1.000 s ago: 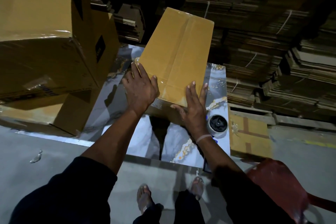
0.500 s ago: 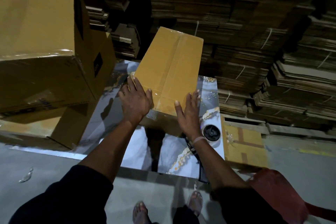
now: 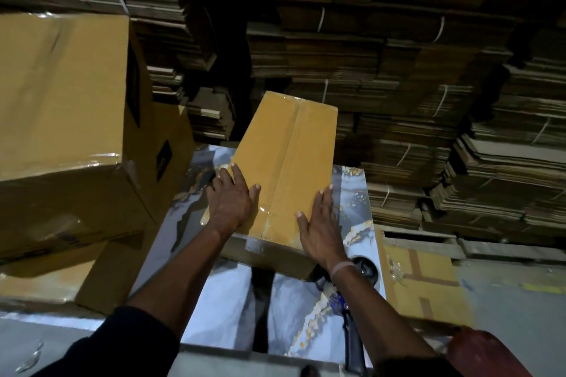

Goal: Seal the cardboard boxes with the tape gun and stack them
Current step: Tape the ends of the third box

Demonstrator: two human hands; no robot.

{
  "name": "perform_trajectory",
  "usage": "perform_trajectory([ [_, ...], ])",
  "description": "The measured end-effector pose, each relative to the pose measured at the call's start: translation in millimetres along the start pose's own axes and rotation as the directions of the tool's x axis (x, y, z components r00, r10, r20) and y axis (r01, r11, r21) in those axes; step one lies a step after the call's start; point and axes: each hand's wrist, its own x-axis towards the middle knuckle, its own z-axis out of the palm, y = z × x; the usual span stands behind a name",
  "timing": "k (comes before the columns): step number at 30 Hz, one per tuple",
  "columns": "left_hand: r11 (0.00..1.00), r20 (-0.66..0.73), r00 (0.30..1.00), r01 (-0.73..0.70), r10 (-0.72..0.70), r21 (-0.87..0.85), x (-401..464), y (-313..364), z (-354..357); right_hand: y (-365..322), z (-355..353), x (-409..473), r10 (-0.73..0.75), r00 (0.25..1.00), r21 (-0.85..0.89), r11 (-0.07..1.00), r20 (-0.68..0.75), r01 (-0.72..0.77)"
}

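While both hands lay flat on it, the cardboard box (image 3: 284,168) stood on the marble-patterned tabletop (image 3: 220,294), its top seam already covered by a glossy strip of clear tape. The left hand (image 3: 231,202) was spread open, palm down on the box's near left part, fingers reaching toward the left edge. The right hand (image 3: 320,228) was likewise spread and pressed flat against the near right corner, holding nothing. Just behind the right wrist, on the tabletop, sat what seemed to be the tape gun (image 3: 361,269), its dark roll and handle partly hidden by the forearm. Large sealed boxes (image 3: 61,95) were stacked to the left, touching the tabletop's edge. Bundles of flattened cardboard (image 3: 428,101) filled the dim background.
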Motion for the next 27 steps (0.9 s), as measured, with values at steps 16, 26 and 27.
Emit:
perform_trajectory([
  [16, 0.981, 0.094, 0.981, -0.160, 0.170, -0.109, 138, 21, -6, 26, -25, 193, 0.016, 0.995, -0.090, 0.996, -0.099, -0.025],
  [26, 0.947, 0.072, 0.952, -0.285, 0.298, -0.147, 236, 41, -4, 36, -50, 304, 0.058, 0.993, -0.128, 0.989, -0.100, -0.071],
  [27, 0.942, 0.066, 0.948, -0.298, 0.311, -0.152, 248, 44, -4, 37, -51, 315, 0.064, 0.993, -0.132, 0.988, -0.099, -0.077],
])
